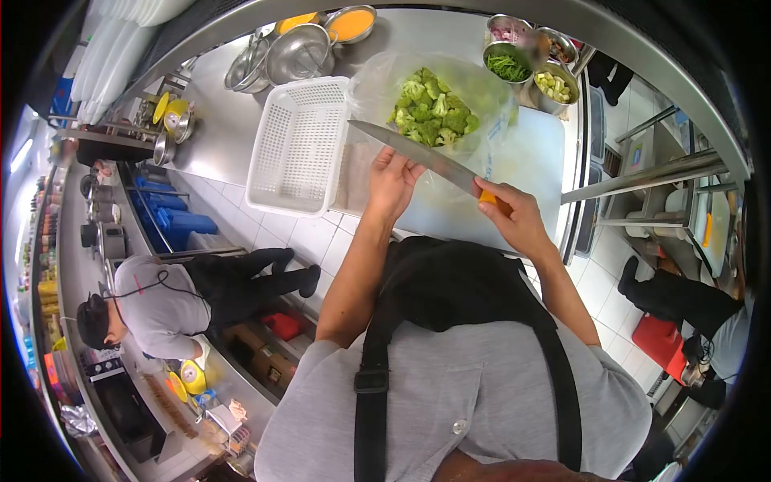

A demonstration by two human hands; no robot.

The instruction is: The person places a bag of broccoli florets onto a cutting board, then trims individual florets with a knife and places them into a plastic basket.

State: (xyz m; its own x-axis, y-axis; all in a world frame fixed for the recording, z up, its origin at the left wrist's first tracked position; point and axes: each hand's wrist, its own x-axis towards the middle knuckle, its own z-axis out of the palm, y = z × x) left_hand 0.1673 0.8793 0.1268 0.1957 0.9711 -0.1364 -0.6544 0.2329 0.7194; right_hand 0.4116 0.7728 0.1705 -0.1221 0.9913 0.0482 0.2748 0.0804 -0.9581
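Observation:
A chef's knife (430,158) with a long steel blade and an orange handle lies slantwise before me, its tip towards the upper left. My right hand (518,221) is wrapped round the handle. At the blade's lower side, my left hand (392,183) has its curled fingers and thumb against the metal, partly hidden by it. Just beyond the blade, cut broccoli florets (435,108) sit in a clear plastic bag (376,80). The bag rests partly on a white cutting board (530,153).
A white perforated basket (297,145) stands left of the bag. Metal bowls (299,55) and an orange liquid (352,24) are at the back. Bowls of chopped vegetables (554,84) stand at right. A co-worker (173,301) bends over the left counter; another person's leg (683,301) shows at right.

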